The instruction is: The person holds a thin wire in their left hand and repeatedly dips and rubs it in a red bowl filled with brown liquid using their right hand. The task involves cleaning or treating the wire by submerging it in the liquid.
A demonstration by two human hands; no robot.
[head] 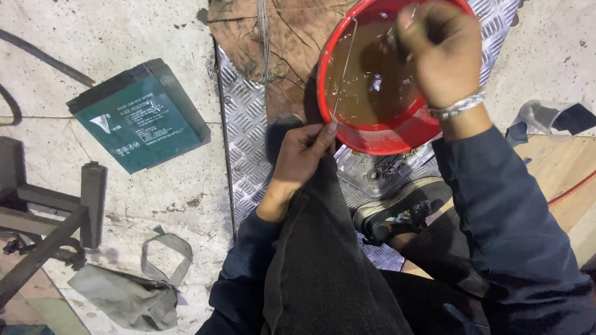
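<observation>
The left hand point(302, 152) is closed on a thin wire point(343, 71) slanting into the red bowl point(372, 139), where the right hand point(441, 53), curled over its far end, is held above brown liquid point(363, 87).

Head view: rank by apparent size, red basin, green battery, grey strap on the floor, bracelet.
Largest to smallest:
1. Red basin
2. Green battery, close to the basin; the basin is cut off at the top and partly hidden by the right hand, so unsure
3. Grey strap
4. Bracelet

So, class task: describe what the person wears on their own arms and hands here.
Both arms are in long dark navy sleeves, pushed back just short of the wrists. The left hand is bare, without glove or jewellery in view. The right hand is also ungloved, with a silvery beaded bracelet around its wrist.
</observation>
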